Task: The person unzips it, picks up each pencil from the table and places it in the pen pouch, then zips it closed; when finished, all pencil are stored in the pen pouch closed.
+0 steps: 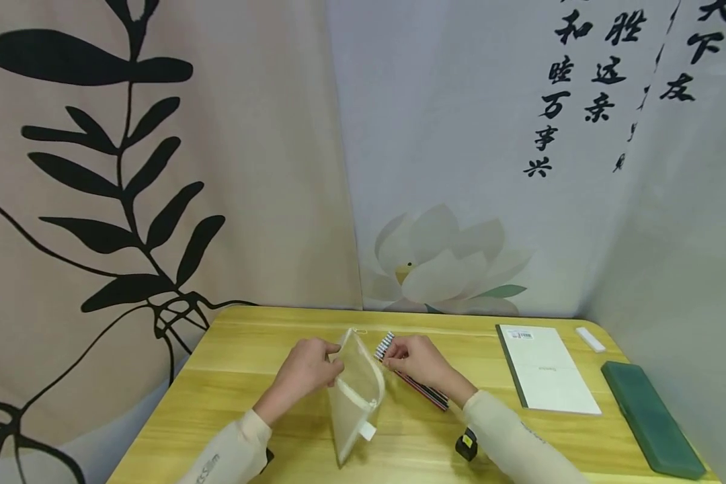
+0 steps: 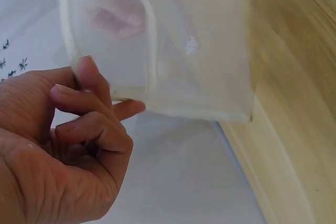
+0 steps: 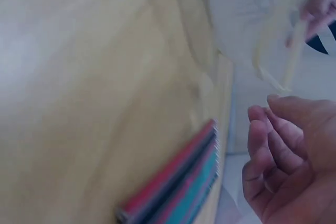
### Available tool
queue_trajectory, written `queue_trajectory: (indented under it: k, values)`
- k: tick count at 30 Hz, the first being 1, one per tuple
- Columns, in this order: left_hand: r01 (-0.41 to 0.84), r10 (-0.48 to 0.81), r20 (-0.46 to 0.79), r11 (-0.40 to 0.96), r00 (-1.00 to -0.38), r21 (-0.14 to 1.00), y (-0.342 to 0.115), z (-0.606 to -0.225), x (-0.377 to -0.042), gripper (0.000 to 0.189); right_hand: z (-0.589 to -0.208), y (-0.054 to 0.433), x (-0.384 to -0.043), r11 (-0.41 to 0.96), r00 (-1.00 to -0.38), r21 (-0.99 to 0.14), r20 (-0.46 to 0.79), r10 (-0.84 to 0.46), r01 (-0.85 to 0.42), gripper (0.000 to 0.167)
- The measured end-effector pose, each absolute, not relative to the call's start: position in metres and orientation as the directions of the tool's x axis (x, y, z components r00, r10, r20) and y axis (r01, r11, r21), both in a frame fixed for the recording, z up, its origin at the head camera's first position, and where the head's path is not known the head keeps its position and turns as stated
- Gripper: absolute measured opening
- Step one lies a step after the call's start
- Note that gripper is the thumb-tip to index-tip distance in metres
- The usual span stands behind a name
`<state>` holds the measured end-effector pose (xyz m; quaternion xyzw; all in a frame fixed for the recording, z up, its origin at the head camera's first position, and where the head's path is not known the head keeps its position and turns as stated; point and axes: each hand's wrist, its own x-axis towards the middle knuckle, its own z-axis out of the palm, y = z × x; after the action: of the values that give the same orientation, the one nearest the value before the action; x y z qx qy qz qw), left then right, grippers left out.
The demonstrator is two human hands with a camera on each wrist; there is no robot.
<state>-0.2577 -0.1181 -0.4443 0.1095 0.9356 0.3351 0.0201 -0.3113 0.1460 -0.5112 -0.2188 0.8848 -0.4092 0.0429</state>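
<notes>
My left hand (image 1: 305, 368) pinches the edge of a pale see-through zip pouch (image 1: 347, 413), which stands upright over the wooden table with its zipped opening spread. In the left wrist view, my curled fingers (image 2: 97, 124) meet the edge of the pouch (image 2: 210, 61), and the other hand shows through its mesh. My right hand (image 1: 420, 359) is to the right of the pouch, its fingers loosely bent with nothing between them. Below it lies a bundle of slim pencils (image 1: 431, 395) with dark red shafts; teal and black also show on the pencils (image 3: 176, 184) in the right wrist view.
A white notebook (image 1: 550, 376) with a dark spine lies on the right of the wooden table (image 1: 248, 376). Beyond it is a small white eraser-like block (image 1: 590, 339), and a green case (image 1: 652, 420) sits along the right edge. Printed curtains (image 1: 278, 168) hang behind.
</notes>
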Motion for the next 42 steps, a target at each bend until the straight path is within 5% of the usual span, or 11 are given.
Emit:
queue_trajectory:
  k: [11,21,28,42]
  values:
    - [0.158,0.204,0.005,0.742,-0.979,0.652,-0.118,-0.446,-0.258,0.042,-0.491,0.195,-0.335,0.659,-0.905,-0.676,0.028,-0.425,-0.330,0.016]
    - [0.118,0.225,-0.057,0.691,-0.973,0.713,-0.117,-0.446,-0.254,0.040,-0.506,0.236,-0.365,0.657,-0.940,-0.732,-0.069,-0.335,-0.180,0.019]
    - [0.127,0.226,-0.052,0.708,-0.973,0.695,-0.118,-0.453,-0.254,0.028,-0.519,0.241,-0.366,0.611,-0.916,-0.791,-0.218,-0.337,-0.036,0.020]
    - [0.115,0.216,-0.048,0.680,-0.975,0.724,-0.118,-0.461,-0.256,0.011,-0.524,0.237,-0.366,0.588,-0.891,-0.809,-0.265,-0.369,-0.002,0.017]
